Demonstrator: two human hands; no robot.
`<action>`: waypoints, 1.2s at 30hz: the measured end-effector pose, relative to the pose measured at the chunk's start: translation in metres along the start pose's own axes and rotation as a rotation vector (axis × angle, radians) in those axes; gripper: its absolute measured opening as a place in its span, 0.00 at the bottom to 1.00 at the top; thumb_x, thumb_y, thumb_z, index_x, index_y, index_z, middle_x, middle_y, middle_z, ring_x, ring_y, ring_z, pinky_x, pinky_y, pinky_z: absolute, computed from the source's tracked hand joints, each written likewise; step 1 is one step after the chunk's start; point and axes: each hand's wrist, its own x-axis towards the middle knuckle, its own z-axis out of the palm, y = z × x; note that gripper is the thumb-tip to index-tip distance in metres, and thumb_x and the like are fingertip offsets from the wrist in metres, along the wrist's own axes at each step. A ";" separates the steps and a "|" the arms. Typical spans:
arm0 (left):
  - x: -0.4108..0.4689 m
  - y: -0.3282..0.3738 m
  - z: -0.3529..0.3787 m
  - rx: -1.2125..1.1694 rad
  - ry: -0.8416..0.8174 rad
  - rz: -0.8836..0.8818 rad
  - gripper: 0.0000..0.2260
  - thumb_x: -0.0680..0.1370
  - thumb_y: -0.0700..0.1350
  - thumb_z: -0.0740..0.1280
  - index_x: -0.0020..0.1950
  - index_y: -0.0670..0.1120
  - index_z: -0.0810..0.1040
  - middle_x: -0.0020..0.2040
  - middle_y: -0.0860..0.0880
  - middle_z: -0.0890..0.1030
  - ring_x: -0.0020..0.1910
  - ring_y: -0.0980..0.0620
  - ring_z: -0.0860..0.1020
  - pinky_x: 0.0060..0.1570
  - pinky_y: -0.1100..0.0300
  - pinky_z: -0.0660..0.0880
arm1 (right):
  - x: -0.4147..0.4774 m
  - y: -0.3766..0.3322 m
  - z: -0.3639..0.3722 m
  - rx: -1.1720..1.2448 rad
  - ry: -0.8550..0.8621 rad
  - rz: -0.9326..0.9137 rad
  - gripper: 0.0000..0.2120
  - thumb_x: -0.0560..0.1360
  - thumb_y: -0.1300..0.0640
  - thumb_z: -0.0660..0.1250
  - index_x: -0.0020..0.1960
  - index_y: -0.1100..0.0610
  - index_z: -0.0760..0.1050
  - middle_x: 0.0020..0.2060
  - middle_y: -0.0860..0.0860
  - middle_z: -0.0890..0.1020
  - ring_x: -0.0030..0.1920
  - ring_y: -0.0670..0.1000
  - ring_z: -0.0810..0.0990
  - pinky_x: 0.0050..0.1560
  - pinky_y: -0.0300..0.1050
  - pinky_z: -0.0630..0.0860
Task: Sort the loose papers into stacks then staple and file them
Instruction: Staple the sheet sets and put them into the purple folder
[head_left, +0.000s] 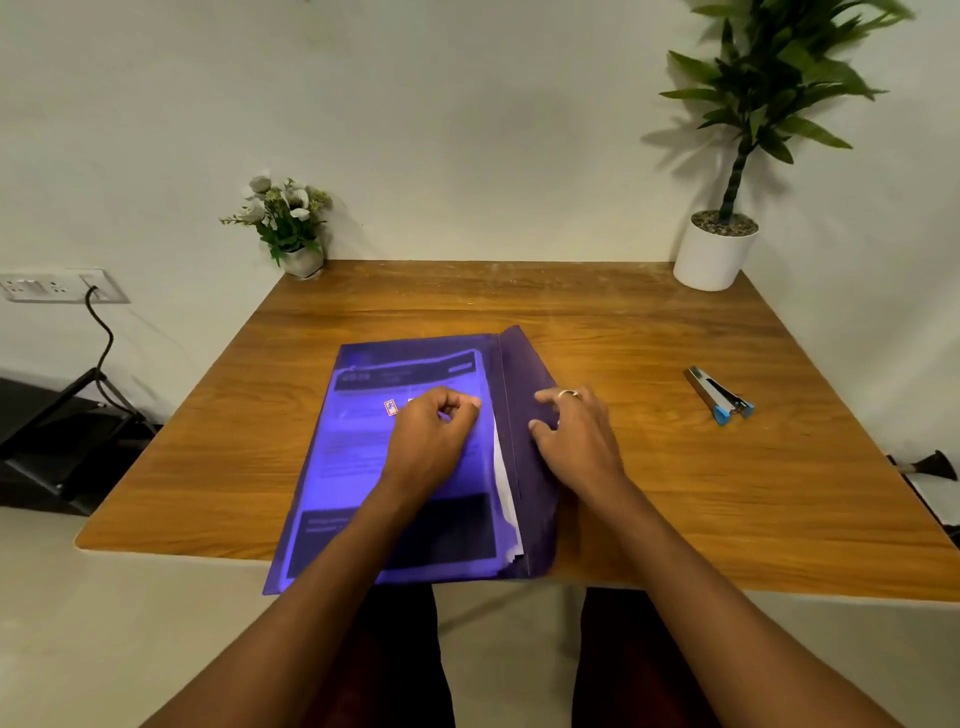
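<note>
The purple see-through folder (363, 467) lies flat on the wooden bench (675, 493), at the middle of its near side, with its near edge reaching a little past the bench edge. Printed papers (506, 493) sit inside it; their white edges show along the folder's right side, stepped at the near corner. The folder's flap (519, 374) is open, lying out to the right of those edges.

The left hand (434, 423) rests on the folder's front cover, close to its right edge. Its fingers (462, 402) are curled in toward the thumb; whether they pinch the cover cannot be told. The right hand (571, 431) lies on the open flap, its fingers (545, 397) slightly bent and spread, tips touching the flap. 1 finger wears a ring (569, 394).

A stapler (719, 397) with blue ends lies on the bench well to the right of the folder, untouched. At the far left corner stands a small pot of white flowers (291, 223), and at the far right corner a tall green plant in a white pot (714, 254). On the wall to the left is a socket plate (62, 286) with a black cable (104, 343) hanging from it.
</note>
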 end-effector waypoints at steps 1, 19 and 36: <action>0.000 -0.008 -0.003 0.106 0.011 0.065 0.06 0.79 0.46 0.70 0.42 0.48 0.81 0.38 0.54 0.81 0.36 0.63 0.77 0.39 0.66 0.72 | -0.001 0.006 0.000 -0.058 0.061 0.029 0.24 0.76 0.50 0.72 0.70 0.49 0.74 0.64 0.52 0.73 0.66 0.55 0.71 0.64 0.48 0.70; -0.013 -0.032 0.024 0.788 -0.413 0.126 0.43 0.74 0.74 0.42 0.83 0.52 0.55 0.84 0.51 0.50 0.83 0.43 0.45 0.79 0.42 0.41 | 0.015 0.009 -0.018 0.874 -0.092 0.404 0.11 0.73 0.53 0.76 0.42 0.61 0.81 0.33 0.57 0.83 0.32 0.54 0.77 0.32 0.43 0.74; -0.011 -0.047 0.013 0.709 -0.321 0.166 0.38 0.74 0.77 0.54 0.81 0.62 0.57 0.84 0.56 0.51 0.83 0.45 0.44 0.78 0.38 0.39 | 0.009 -0.028 0.007 0.196 -0.167 0.123 0.08 0.70 0.55 0.72 0.34 0.57 0.84 0.26 0.48 0.82 0.27 0.45 0.74 0.32 0.42 0.69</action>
